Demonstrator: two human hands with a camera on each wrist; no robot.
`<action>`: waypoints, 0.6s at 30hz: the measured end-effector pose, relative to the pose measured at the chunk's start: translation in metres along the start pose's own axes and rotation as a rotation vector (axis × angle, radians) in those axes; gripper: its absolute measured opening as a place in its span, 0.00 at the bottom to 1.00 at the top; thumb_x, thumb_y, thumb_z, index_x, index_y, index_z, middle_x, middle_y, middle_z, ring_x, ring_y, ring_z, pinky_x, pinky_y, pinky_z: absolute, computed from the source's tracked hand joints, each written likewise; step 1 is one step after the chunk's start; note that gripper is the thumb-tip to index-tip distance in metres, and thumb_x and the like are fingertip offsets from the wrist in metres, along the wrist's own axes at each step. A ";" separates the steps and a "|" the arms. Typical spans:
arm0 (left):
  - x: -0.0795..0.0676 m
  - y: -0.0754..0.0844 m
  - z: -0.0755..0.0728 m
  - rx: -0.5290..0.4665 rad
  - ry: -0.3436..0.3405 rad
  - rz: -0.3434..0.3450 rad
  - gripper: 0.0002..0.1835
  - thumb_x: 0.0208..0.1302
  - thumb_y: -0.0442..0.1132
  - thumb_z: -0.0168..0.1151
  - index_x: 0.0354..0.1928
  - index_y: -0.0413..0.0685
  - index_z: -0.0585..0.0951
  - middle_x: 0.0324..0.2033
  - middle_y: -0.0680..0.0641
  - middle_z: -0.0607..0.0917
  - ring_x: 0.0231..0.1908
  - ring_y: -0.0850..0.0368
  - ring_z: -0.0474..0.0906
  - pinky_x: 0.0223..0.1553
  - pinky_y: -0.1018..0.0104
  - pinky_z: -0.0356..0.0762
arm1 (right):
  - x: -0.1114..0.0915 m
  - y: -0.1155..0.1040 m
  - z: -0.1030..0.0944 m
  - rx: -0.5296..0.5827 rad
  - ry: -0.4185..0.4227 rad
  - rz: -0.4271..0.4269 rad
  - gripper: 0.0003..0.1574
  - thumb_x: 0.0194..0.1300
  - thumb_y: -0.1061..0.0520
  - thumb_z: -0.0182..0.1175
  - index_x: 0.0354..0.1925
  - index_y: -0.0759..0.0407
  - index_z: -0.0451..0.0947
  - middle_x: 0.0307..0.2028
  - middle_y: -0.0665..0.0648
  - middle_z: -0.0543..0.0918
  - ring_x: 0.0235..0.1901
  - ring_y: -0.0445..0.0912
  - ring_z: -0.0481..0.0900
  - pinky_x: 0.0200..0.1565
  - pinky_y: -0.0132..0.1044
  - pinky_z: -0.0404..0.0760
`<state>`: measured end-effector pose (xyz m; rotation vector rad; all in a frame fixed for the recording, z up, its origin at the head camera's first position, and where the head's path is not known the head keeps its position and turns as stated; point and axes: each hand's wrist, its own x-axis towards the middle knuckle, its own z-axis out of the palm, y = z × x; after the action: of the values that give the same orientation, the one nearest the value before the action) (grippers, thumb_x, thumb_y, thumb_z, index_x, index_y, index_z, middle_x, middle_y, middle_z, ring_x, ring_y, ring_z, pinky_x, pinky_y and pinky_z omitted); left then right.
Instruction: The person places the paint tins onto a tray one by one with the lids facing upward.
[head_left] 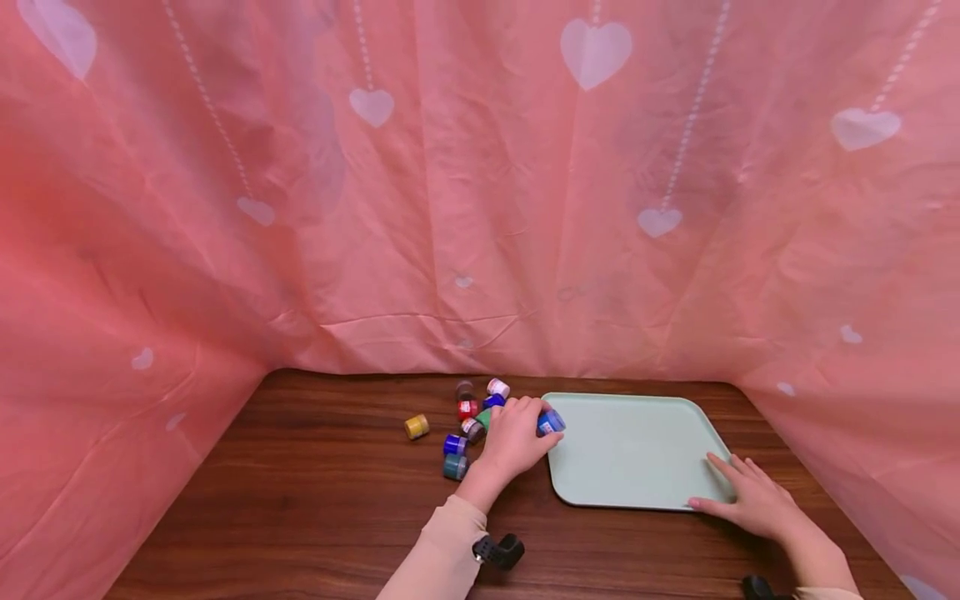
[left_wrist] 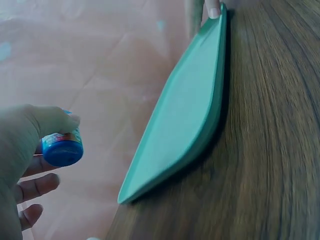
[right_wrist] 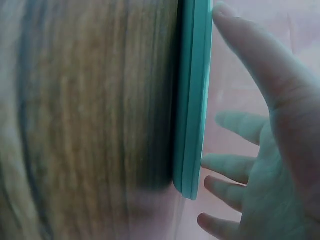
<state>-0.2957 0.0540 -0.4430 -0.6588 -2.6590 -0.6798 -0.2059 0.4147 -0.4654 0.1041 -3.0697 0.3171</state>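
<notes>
Left fingers (left_wrist: pixel 54 119) pinch blue jar (head_left: pixel 551 422); green jar (head_left: pixel 483 418) partly hidden

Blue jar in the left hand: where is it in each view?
Head: the blue jar is just right of centre, lower half, in the left hand.
Left wrist: left side, below mid-height, pinched in that hand.
Right wrist: not in the picture.
Shared landmark: the pale green tray, in all three.
</notes>
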 end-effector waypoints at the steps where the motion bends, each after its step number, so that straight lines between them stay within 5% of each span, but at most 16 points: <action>1: 0.002 0.002 0.001 -0.009 0.002 -0.004 0.21 0.58 0.58 0.67 0.48 0.57 0.80 0.43 0.54 0.84 0.45 0.55 0.75 0.43 0.60 0.66 | 0.000 0.000 -0.001 0.001 0.002 -0.002 0.55 0.55 0.30 0.64 0.65 0.66 0.65 0.62 0.84 0.64 0.61 0.80 0.59 0.46 0.76 0.66; 9: 0.014 0.021 0.010 -0.018 0.051 0.024 0.20 0.57 0.59 0.66 0.46 0.58 0.80 0.41 0.56 0.85 0.43 0.58 0.75 0.41 0.63 0.64 | -0.004 0.003 -0.001 -0.015 -0.001 0.009 0.56 0.54 0.28 0.63 0.66 0.66 0.66 0.62 0.83 0.66 0.61 0.79 0.61 0.44 0.75 0.66; 18: 0.033 0.033 0.014 -0.100 0.012 -0.011 0.20 0.58 0.58 0.65 0.49 0.59 0.79 0.45 0.55 0.84 0.45 0.58 0.74 0.45 0.63 0.65 | -0.005 -0.005 -0.002 -0.026 0.017 0.005 0.55 0.54 0.29 0.64 0.65 0.64 0.67 0.63 0.81 0.66 0.61 0.78 0.61 0.46 0.76 0.65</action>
<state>-0.3090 0.0988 -0.4294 -0.6644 -2.6336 -0.8218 -0.2006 0.4109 -0.4630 0.0919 -3.0571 0.2761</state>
